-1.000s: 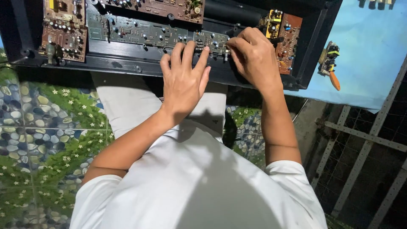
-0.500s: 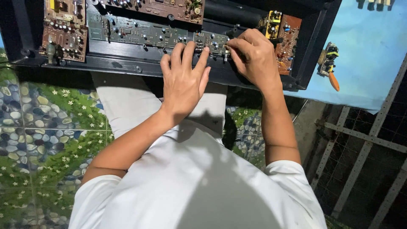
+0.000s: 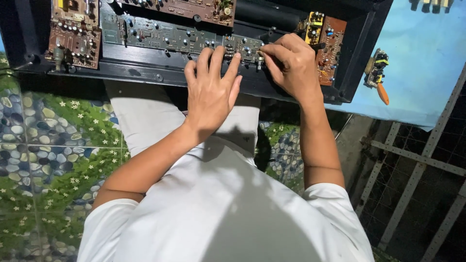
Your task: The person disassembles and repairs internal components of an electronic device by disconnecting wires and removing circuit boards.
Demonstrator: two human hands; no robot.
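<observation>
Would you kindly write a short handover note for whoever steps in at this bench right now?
Left hand: flat, fingers spread on the long green circuit board at the front of the open black case, nothing held.
Right hand: fingers curled in a pinch at the board's right end; what it pinches is too small to tell.
Nearby: brown board at left, small brown board at right, orange-handled tool on the blue cloth.
Done: case open, boards exposed.
Left: the board sits in the case, hands on it.

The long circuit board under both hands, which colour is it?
The long circuit board is dark green, seen in the head view.
</observation>
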